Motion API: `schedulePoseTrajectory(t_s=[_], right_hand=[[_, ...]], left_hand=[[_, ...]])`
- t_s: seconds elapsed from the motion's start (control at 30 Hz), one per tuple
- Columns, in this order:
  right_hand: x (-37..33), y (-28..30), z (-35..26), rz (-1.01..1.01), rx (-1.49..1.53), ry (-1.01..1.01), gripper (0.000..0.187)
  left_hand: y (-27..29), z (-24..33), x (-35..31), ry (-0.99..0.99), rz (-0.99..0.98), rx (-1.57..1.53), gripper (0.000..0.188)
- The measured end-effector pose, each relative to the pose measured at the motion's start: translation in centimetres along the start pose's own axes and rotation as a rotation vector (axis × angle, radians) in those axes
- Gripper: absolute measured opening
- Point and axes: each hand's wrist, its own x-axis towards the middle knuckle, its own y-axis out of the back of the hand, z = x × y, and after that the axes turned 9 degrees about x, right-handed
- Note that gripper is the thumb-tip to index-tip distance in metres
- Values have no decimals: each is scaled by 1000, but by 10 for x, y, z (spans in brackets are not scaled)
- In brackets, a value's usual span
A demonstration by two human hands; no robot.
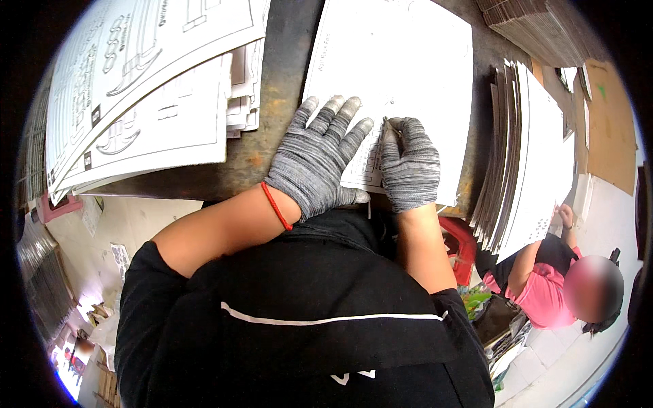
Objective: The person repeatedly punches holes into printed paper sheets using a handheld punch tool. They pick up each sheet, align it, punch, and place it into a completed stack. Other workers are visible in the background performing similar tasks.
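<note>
A white printed sheet (422, 61), perhaps thin cardboard, lies on the dark worktable in front of me. My left hand (316, 153), in a grey striped knit glove, rests on the sheet's near left part with its fingers spread. Close beside it, over the near edge of the sheet, my right hand (410, 160) wears a matching glove. Its fingers are curled into a pinch against the thumb. A small dark tip shows at the pinch, too little to name. Small printed boxes show on the sheet between both hands.
A pile of printed white sheets (156, 102) overhangs the table at the left. To the right stands a thick stack of white-faced boards (524, 156). Brown cardboard (544, 30) is piled at the far right. A person in a pink shirt (544, 296) is beyond the right stack, near a red stool (459, 248).
</note>
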Motion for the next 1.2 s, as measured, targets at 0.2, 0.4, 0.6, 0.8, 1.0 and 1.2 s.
schedulePoseTrajectory(t_s=[0.2, 0.4, 0.6, 0.8, 1.0, 1.2], right_hand=[[4, 0, -8, -73, -98, -21, 18], [-37, 9, -8, -115, -55, 63, 14], [-58, 19, -12, -171, 28, 49, 11], [-38, 13, -4, -72, 184, -29, 12], [-32, 12, -5, -96, 92, -17, 11], [-57, 18, -6, -162, 69, -21, 9]], left_hand=[[3, 1, 1, 24, -12, 19, 105], [-3, 1, 1, 35, 50, -7, 99], [-3, -1, 1, 34, 78, -22, 99], [-1, 0, 1, 40, 58, -4, 104], [0, 1, 0, 51, 51, -18, 105], [-1, 1, 1, 58, 64, -39, 103]])
